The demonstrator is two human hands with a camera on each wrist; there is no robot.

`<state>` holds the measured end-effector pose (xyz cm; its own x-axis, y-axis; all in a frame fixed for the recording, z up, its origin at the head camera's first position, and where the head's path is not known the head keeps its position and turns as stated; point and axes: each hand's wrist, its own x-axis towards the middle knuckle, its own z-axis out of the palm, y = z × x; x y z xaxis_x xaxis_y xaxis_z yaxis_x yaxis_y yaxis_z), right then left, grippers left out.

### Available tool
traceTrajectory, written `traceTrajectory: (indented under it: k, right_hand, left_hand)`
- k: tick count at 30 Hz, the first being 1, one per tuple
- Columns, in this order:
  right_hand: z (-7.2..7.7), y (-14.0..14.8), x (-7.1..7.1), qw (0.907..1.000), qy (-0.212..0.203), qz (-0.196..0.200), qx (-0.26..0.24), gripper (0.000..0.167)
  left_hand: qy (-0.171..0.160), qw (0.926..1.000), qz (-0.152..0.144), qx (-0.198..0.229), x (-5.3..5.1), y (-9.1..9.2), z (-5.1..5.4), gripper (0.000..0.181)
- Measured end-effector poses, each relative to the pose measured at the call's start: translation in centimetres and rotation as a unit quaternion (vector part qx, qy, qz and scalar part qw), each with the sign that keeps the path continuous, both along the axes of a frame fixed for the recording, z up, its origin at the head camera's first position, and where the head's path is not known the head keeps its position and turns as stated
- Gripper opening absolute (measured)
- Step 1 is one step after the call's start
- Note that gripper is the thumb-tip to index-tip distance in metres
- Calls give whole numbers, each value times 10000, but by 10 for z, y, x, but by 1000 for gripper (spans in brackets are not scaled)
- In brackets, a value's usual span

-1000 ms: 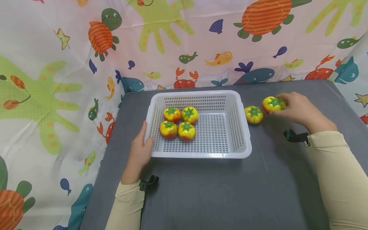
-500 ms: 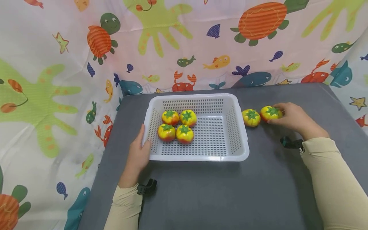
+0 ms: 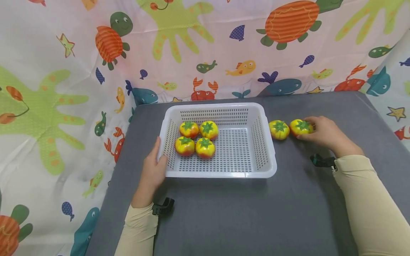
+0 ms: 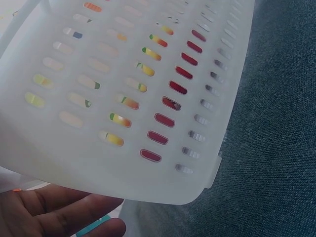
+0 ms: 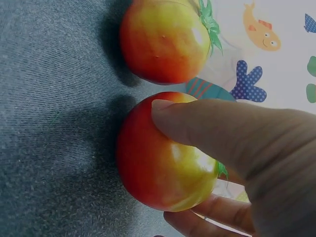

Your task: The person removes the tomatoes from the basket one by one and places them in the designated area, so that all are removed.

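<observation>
A white perforated basket [image 3: 221, 175] holds several yellow-red tomatoes with green tops, grouped in its left half. My left hand [image 3: 150, 174] lies at the basket's left wall, thumb on the near side and fingers along the outside; in the left wrist view the fingers [image 4: 74, 212] show at the basket's edge [image 4: 163, 192]. Right of the basket, my right hand [image 3: 328, 135] holds a tomato [image 3: 300, 127] between thumb and fingers, low at the table. Another tomato [image 3: 279, 130] sits between it and the basket. The right wrist view shows the held tomato [image 5: 163, 158] beside the other one [image 5: 163, 42].
A dark grey table [image 3: 243, 217] lies under everything. Behind it and along the left hangs a white curtain [image 3: 182, 81] printed with sea animals. Each wrist carries a small black device.
The right hand has lowered its tomato to the table, near the one beside the basket, and moved slightly left. The left hand remains at the basket's left side.
</observation>
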<state>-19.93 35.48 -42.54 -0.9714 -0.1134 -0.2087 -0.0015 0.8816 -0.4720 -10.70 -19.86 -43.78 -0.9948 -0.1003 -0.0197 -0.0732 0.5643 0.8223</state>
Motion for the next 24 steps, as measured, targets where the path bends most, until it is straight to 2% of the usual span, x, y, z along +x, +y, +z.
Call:
traceTrajectory:
  k: [8, 15, 24]
  right_hand:
    - [2, -1, 2, 10000, 24, 10, 78, 84]
    - [9, -3, 2, 9999, -153, -21, 66, 86]
    - [12, 1, 2, 9998, -202, -26, 69, 94]
  left_hand:
    - [48, 10000, -12, 16, 0, 0, -1, 70]
    - [27, 10000, 9, 58, 3, -1, 0, 71]
    - [49, 9999, -36, 94, 0, 0, -2, 71]
